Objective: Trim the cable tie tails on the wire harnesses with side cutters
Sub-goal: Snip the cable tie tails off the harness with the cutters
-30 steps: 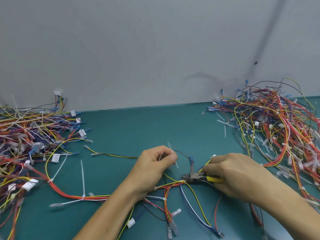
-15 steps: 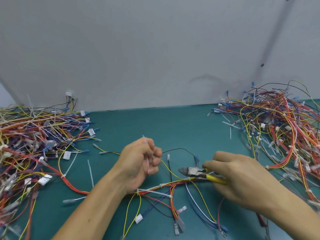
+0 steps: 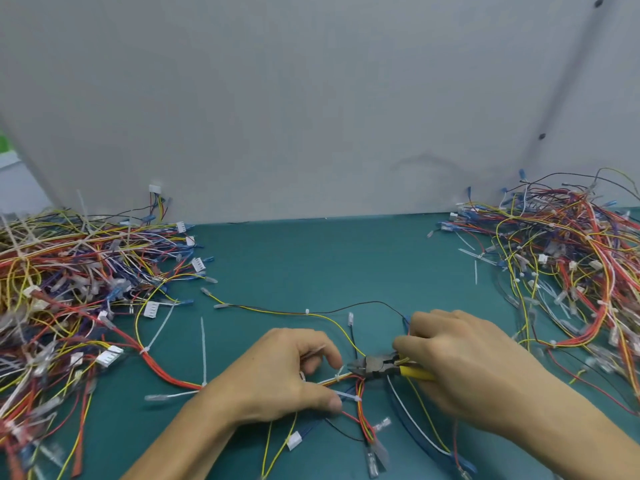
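**Q:** Where does the harness in work lie?

**A:** The harness [image 3: 361, 398] lies on the green table [image 3: 311, 265] straight in front of you, between your two hands. Its red, yellow and orange wires fan out toward you.

**Q:** How are your hands set?

**A:** Your left hand [image 3: 277, 379] has its fingers curled and holds the harness between thumb and fingers, just left of a white cable tie [image 3: 338, 376]. Your right hand [image 3: 464, 372] is wrapped round the yellow handles of the cutters [image 3: 375, 367]. Their dark jaws stand narrow, nose pointing left, just beside that cable tie. Whether they touch it cannot be told.

**Q:** What else is on the table?

**A:** One heap of harnesses [image 3: 69, 289] lies at your left and a second heap [image 3: 571, 271] at your right, both against the grey wall [image 3: 311, 98]. A long white tail [image 3: 203, 351] rises from the red branch left of your left hand.
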A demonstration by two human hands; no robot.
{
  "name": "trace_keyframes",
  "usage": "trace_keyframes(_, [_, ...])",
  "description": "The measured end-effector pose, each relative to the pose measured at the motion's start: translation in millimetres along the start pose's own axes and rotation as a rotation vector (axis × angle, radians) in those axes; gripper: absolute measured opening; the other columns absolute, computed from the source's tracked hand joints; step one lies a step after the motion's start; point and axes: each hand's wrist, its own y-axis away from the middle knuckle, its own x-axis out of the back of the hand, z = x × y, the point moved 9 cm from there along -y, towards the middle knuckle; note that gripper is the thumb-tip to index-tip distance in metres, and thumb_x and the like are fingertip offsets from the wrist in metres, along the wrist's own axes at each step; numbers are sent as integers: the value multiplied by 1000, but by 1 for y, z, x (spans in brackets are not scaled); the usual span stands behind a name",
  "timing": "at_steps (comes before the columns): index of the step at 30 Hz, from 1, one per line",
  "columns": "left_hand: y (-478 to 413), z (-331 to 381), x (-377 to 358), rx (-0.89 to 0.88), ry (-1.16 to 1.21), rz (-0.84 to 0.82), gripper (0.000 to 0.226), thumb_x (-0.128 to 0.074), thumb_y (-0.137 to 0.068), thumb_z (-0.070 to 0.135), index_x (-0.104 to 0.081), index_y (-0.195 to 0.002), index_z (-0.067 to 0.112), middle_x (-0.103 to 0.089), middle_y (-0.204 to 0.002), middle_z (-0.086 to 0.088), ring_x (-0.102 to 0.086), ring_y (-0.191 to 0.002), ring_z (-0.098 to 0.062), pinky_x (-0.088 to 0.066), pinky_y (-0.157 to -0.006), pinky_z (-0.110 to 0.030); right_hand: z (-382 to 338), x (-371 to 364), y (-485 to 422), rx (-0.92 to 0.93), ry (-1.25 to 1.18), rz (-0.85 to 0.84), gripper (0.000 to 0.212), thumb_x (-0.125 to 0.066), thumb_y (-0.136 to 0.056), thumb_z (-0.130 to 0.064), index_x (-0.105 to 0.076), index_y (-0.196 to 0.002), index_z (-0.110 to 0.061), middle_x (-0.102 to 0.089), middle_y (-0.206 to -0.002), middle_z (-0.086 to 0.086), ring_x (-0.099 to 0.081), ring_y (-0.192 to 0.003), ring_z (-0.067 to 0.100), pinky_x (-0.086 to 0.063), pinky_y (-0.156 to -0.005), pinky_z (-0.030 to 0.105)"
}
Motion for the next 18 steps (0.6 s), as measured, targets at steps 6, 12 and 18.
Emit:
trace_keyframes(6, [-1, -1, 9, -39, 121, 139, 10, -71, -81, 19, -67, -73, 23, -59, -60, 16, -41, -52, -2, -33, -53, -15, -3, -11, -11, 11, 8, -92, 14, -40, -87, -27, -48, -97, -23, -45, -98, -6, -49, -93, 23, -37, -69, 32])
trace_keyframes(12, [-5, -2, 3, -54, 117, 135, 7, -69, -80, 21, -68, -72, 21, -58, -58, 16, -40, -49, -1, -30, -52, -12, -1, -19, -13, 0, -10, -147, 13, -40, -84, -26, -47, -95, -24, -44, -97, -6, -50, -91, 24, -39, -66, 33])
trace_keyframes(18, [-9, -9, 3, 1, 226, 130, 17, -62, -79, 31, -68, -75, 15, -57, -61, 11, -45, -58, -5, -36, -59, -21, -1, -20, -15, 23, -79, -137, 9, -42, -82, -28, -44, -90, -25, -41, -93, -7, -52, -88, 24, -46, -69, 34])
